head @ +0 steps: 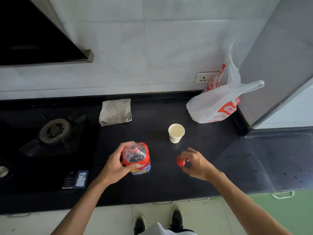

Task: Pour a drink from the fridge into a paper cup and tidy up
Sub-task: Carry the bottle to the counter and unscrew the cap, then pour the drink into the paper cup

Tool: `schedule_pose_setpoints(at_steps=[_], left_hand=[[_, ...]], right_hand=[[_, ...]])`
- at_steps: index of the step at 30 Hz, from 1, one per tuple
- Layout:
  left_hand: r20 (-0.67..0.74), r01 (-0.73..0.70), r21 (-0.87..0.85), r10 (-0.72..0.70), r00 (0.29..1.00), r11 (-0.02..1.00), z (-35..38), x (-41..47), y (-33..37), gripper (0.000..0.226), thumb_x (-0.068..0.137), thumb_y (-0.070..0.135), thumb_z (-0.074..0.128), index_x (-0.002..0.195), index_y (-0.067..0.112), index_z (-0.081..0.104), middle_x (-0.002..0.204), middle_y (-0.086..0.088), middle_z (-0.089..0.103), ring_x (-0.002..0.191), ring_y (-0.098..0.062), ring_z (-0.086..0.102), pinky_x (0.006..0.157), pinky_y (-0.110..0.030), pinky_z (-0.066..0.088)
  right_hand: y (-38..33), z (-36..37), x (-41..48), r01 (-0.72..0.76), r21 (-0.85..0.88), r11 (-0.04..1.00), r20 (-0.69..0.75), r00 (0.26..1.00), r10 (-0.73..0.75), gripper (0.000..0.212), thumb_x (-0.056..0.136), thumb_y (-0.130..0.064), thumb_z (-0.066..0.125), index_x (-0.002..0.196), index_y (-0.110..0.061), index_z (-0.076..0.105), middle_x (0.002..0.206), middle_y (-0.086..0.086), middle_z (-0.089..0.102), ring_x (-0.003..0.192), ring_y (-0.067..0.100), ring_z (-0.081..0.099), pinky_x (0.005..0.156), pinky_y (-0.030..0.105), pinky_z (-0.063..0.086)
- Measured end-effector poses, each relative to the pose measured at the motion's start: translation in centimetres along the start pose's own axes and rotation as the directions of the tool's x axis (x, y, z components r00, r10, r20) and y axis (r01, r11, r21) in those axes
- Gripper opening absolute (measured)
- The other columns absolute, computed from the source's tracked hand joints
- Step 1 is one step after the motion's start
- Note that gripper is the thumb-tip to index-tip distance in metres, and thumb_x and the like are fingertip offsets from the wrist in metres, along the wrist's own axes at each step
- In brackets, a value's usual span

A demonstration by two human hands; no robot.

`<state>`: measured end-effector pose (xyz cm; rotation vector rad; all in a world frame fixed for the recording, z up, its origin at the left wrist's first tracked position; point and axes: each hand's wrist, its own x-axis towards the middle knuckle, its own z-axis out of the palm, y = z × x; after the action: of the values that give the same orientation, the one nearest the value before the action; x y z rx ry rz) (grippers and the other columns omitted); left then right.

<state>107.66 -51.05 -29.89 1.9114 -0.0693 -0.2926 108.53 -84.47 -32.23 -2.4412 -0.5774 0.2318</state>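
A clear plastic bottle [137, 155] with a red and blue label stands upright on the black countertop [169, 184], its neck open with no cap on it. My left hand [116, 165] is wrapped around the bottle's left side. My right hand [194, 162] hovers to the bottle's right and pinches the red cap [180, 162] between thumb and fingers. A white paper cup [176, 133] stands upright behind my right hand, apart from it, with pale liquid inside.
A gas stove [52, 133] fills the counter's left side. A folded grey cloth [116, 111] lies at the back. A white and red plastic bag [218, 102] sits at the back right against the grey fridge [279, 65]. A wall socket [205, 78] is behind it.
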Motion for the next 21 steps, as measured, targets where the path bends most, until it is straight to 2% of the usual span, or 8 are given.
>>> schedule_pose_setpoints(at_steps=[4, 7, 10, 12, 15, 17, 21], left_hand=[[-0.019, 0.03, -0.036, -0.031, 0.999, 0.999, 0.3, -0.1, 0.1, 0.075, 0.066, 0.021, 0.092, 0.127, 0.042, 0.052, 0.12, 0.019, 0.061, 0.118, -0.012, 0.061, 0.086, -0.038, 0.06], [-0.045, 0.035, -0.043, -0.037, 0.998, 0.998, 0.6, -0.2, 0.3, 0.08, 0.059, 0.037, 0.089, 0.13, 0.04, 0.052, 0.126, 0.009, 0.061, 0.119, -0.019, 0.061, 0.088, -0.04, 0.06], [-0.076, 0.03, -0.034, -0.032, 0.997, 0.999, 1.0, -0.3, 0.3, 0.076, 0.063, 0.029, 0.091, 0.127, 0.042, 0.053, 0.126, 0.004, 0.062, 0.118, -0.019, 0.062, 0.087, -0.034, 0.06], [-0.081, 0.035, -0.037, -0.038, 0.996, 0.999, 1.2, -0.3, 0.4, 0.076, 0.064, 0.026, 0.092, 0.127, 0.044, 0.053, 0.128, 0.004, 0.061, 0.119, -0.019, 0.062, 0.085, -0.033, 0.06], [-0.08, 0.055, -0.032, -0.058, 0.995, 0.998, 1.2, -0.3, 0.5, 0.08, 0.057, 0.042, 0.088, 0.128, 0.045, 0.051, 0.13, 0.004, 0.059, 0.121, -0.019, 0.06, 0.088, -0.038, 0.06], [-0.08, 0.061, -0.034, -0.064, 0.995, 0.998, 1.2, -0.3, 0.5, 0.081, 0.056, 0.045, 0.088, 0.128, 0.044, 0.051, 0.13, 0.004, 0.059, 0.122, -0.021, 0.06, 0.089, -0.041, 0.059], [-0.076, 0.072, -0.037, -0.075, 0.994, 0.997, 1.2, -0.3, 0.4, 0.084, 0.057, 0.046, 0.088, 0.131, 0.042, 0.05, 0.131, 0.004, 0.058, 0.122, -0.021, 0.06, 0.089, -0.041, 0.06]], right_hand=[[3.3, 1.9, -2.0, -0.033, -0.026, 0.999, -0.036, 0.999, 0.032, 0.009, 0.084, -0.013, 0.068, 0.091, -0.016, 0.063, 0.101, -0.006, 0.07, 0.094, 0.017, 0.059, 0.078, 0.035, 0.055], [4.6, 2.7, -3.1, -0.053, -0.049, 0.997, -0.073, 0.996, 0.049, 0.018, 0.085, -0.01, 0.068, 0.103, -0.011, 0.062, 0.093, 0.004, 0.066, 0.082, 0.021, 0.057, 0.07, 0.036, 0.055], [5.6, 3.2, -3.8, -0.072, -0.045, 0.996, -0.07, 0.995, 0.069, 0.031, 0.088, -0.011, 0.066, 0.117, -0.012, 0.056, 0.093, 0.005, 0.057, 0.079, 0.019, 0.05, 0.069, 0.028, 0.046], [6.2, 3.6, -4.1, -0.077, -0.037, 0.996, -0.068, 0.995, 0.075, 0.035, 0.09, -0.013, 0.064, 0.122, -0.015, 0.051, 0.099, 0.005, 0.056, 0.085, 0.022, 0.054, 0.073, 0.026, 0.046], [7.0, 4.3, -4.2, -0.078, -0.054, 0.996, -0.071, 0.995, 0.074, 0.037, 0.091, -0.016, 0.064, 0.125, -0.017, 0.05, 0.108, 0.007, 0.056, 0.094, 0.025, 0.059, 0.08, 0.029, 0.051], [7.5, 4.6, -4.3, -0.077, -0.073, 0.994, -0.078, 0.994, 0.071, 0.039, 0.091, -0.018, 0.065, 0.127, -0.016, 0.052, 0.113, 0.008, 0.057, 0.097, 0.025, 0.061, 0.085, 0.029, 0.051], [7.8, 4.6, -4.2, -0.066, -0.11, 0.992, -0.07, 0.996, 0.058, 0.047, 0.089, -0.024, 0.066, 0.133, -0.017, 0.05, 0.121, 0.007, 0.059, 0.114, 0.024, 0.057, 0.098, 0.033, 0.049]])
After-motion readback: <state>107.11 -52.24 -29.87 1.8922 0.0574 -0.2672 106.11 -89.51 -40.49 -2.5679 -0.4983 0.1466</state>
